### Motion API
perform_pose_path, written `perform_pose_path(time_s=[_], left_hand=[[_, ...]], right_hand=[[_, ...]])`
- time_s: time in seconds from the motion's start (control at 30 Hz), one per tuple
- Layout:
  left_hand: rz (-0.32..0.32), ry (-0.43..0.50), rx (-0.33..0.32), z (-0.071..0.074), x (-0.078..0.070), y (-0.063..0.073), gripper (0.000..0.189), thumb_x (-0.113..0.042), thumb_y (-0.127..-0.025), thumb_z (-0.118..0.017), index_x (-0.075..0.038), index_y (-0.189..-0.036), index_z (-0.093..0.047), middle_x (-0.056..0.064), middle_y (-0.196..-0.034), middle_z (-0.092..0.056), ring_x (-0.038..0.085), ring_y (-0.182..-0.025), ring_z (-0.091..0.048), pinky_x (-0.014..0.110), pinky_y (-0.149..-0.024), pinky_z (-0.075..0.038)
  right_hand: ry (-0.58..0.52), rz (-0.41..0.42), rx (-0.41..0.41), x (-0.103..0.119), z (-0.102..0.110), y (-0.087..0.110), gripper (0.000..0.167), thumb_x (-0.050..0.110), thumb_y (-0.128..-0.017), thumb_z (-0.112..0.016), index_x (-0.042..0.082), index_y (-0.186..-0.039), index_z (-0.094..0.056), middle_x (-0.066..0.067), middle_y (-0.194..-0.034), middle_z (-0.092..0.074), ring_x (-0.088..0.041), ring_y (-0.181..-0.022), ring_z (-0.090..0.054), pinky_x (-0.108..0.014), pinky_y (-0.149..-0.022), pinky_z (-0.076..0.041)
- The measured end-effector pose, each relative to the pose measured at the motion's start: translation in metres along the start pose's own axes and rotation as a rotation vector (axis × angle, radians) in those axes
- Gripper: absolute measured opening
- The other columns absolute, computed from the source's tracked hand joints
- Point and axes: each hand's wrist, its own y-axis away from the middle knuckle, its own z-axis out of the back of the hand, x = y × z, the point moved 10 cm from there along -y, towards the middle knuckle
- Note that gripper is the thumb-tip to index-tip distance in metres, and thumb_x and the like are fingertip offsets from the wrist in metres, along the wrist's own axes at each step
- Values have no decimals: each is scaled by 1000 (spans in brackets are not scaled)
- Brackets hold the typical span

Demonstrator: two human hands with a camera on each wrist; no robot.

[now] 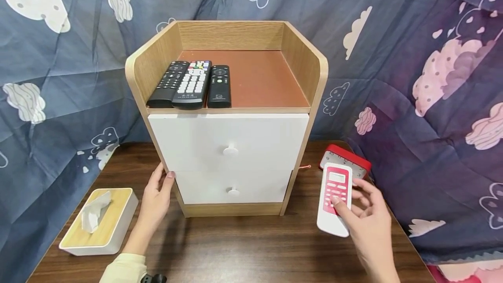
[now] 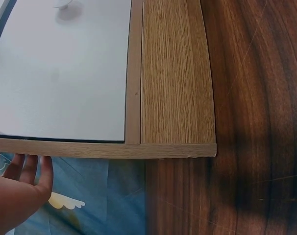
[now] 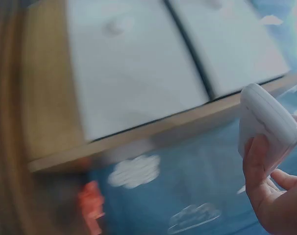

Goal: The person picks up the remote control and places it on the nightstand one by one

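A white air-conditioner remote control [image 1: 330, 226] with a red button panel is held up in my right hand [image 1: 369, 222], the thumb over its buttons and fingers behind. In the right wrist view that remote control [image 3: 268, 117] shows its white edge and back. My left hand [image 1: 157, 195] touches the left side of a small wooden cabinet [image 1: 232, 209] with its fingertips, thumb at the front edge. The left wrist view shows the fingers [image 2: 28, 171] meeting the side panel. On the cabinet's top shelf, three black remote controls [image 1: 191, 86] lie side by side at the left.
Two white drawers [image 1: 196, 143] with round knobs are closed in the cabinet. A tissue box [image 1: 122, 226] with a wooden lid stands at the left of the dark wooden table [image 1: 235, 248]. Behind the held remote control sits a red clock [image 1: 349, 156]. Patterned cloth hangs around the table.
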Motion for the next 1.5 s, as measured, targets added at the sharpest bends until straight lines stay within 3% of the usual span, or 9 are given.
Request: perform_pose_path(time_s=[0.23, 0.43, 0.6, 0.8, 0.93, 1.13, 1.27, 1.5], left_hand=[[-13, -9, 10, 2, -1, 0, 54, -28, -108, -42, -11, -157, -28, 18, -149, -41, 25, -132, -42, 2, -93, -30], [-9, -13, 20, -1, 0, 0, 54, -28, -108, -41, -11, -157, -27, 18, -150, -40, 25, -132, -42, 3, -93, -31], [-12, -12, 14, -1, -1, 0, 54, -27, -108, -42, -11, -157, -27, 18, -150, -40, 26, -132, -43, 3, -92, -31], [2, -9, 24, -1, -2, 1, 55, -28, -108, -41, -12, -158, -25, 19, -154, -35, 29, -135, -40, 6, -94, -31], [14, -4, 27, -1, -3, 2, 55, -30, -108, -41, -13, -158, -24, 17, -156, -33, 29, -137, -38, 13, -98, -31], [19, -3, 23, -1, -4, 1, 55, -30, -108, -41, -14, -158, -25, 17, -154, -36, 27, -135, -40, 10, -96, -32], [9, 8, 22, -3, -5, 0, 55, -30, -108, -42, -12, -157, -27, 17, -152, -37, 27, -134, -41, 4, -92, -31], [5, 20, 9, -3, -5, 1, 53, -28, -108, -42, -11, -156, -29, 17, -150, -40, 25, -131, -43, 2, -91, -32]], right_hand=[[-119, 131, 117, 77, -25, 2, 63, -23, -80, -66, 1, -135, -50, -13, -104, -65, -17, -75, -73, -28, -60, -59], [-147, 216, 265, 134, -64, -4, 61, -18, -81, -69, 3, -136, -50, -14, -103, -64, -19, -77, -74, -32, -59, -59], [-85, 236, 323, 169, -103, -18, 56, -5, -81, -77, 9, -131, -55, -16, -101, -65, -22, -75, -74, -33, -59, -60], [106, 274, 411, 197, -158, -41, 52, 13, -83, -81, 10, -128, -56, -14, -104, -66, -20, -81, -72, -31, -62, -59], [184, 262, 438, 204, -191, -67, 49, 16, -85, -79, 8, -127, -55, -14, -106, -68, -19, -90, -69, -27, -66, -58], [344, 116, 461, 190, -225, -102, 50, 23, -87, -75, 11, -129, -50, -9, -107, -68, -18, -80, -69, -29, -56, -56], [454, 37, 481, 175, -235, -116, 53, 25, -88, -74, 11, -133, -48, -7, -111, -66, -16, -77, -68, -27, -54, -54], [506, 51, 494, 163, -240, -125, 50, 29, -89, -72, 7, -130, -53, -8, -106, -65, -14, -76, -65, -24, -56, -52]])
